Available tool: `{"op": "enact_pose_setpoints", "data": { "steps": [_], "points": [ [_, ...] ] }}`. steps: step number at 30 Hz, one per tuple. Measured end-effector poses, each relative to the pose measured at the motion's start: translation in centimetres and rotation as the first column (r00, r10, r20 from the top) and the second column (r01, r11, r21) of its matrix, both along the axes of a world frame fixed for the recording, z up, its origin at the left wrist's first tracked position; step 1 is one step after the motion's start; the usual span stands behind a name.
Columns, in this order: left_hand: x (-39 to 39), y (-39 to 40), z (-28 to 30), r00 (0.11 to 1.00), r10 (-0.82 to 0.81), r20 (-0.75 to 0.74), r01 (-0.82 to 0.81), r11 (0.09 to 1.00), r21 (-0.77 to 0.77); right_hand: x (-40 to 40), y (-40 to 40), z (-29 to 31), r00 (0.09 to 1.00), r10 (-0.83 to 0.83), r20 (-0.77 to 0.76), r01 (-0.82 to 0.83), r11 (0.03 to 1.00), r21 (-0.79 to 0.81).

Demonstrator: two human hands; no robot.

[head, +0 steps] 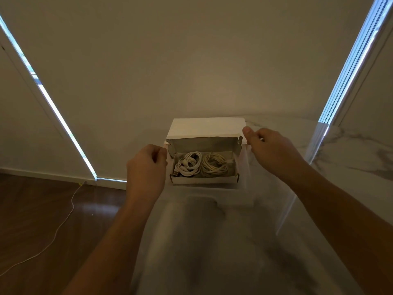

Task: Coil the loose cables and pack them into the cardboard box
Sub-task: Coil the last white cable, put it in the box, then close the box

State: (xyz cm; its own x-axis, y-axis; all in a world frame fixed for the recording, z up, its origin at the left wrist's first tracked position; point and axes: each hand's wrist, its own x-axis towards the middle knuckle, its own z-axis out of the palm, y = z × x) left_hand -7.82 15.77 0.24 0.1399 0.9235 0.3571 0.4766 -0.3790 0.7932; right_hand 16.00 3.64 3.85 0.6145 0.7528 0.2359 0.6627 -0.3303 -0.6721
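Cardboard box (204,179) held open at frame centre, two coils already packed inside.

The box's long axis runs left to right across the frame, and the lid (207,127) stands up along its far edge, above both hands. A white coiled cable (189,163) is seen in the left half, a cream coiled cable (214,165) in the right. The left hand (145,170) is curled beside the left end wall, fingertips apparently pinching the side flap (contact is hard to confirm). The right hand (269,147), fingers curled, thumb extended, sits at the lid's right corner, nearer the lid, so closing is judged to start there. A loose white cord (63,220) lies on the floor at lower left.
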Motion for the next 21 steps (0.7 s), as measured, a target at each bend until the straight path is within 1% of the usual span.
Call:
{"op": "enact_pose_setpoints", "data": {
  "steps": [2, 5, 9, 12, 21],
  "points": [
    [0.2, 0.5, 0.3, 0.997, -0.008, 0.080, 0.012, 0.999, -0.049, 0.2, 0.5, 0.1, 0.999, 0.024, -0.034, -0.025, 0.999, -0.026],
    [0.5, 1.0, 0.7, 0.992, -0.016, 0.129, 0.027, 0.996, -0.084, 0.3, 1.0, 0.3, 0.994, 0.070, -0.082, -0.074, 0.996, -0.055],
    [0.9, 1.5, 1.2, 0.994, -0.065, 0.083, 0.075, 0.991, -0.114, 0.2, 1.2, 0.6, 0.991, 0.103, -0.082, -0.108, 0.993, -0.056],
    [1.0, 1.7, 1.2, 0.993, -0.110, 0.038, 0.113, 0.990, -0.089, 0.1, 1.3, 0.8, 0.986, 0.115, -0.122, -0.119, 0.993, -0.025],
    [1.0, 1.8, 1.2, 0.989, -0.144, 0.032, 0.146, 0.984, -0.104, -0.2, 1.2, 1.1, 0.974, 0.149, -0.171, -0.150, 0.989, 0.010]
  ]
}}
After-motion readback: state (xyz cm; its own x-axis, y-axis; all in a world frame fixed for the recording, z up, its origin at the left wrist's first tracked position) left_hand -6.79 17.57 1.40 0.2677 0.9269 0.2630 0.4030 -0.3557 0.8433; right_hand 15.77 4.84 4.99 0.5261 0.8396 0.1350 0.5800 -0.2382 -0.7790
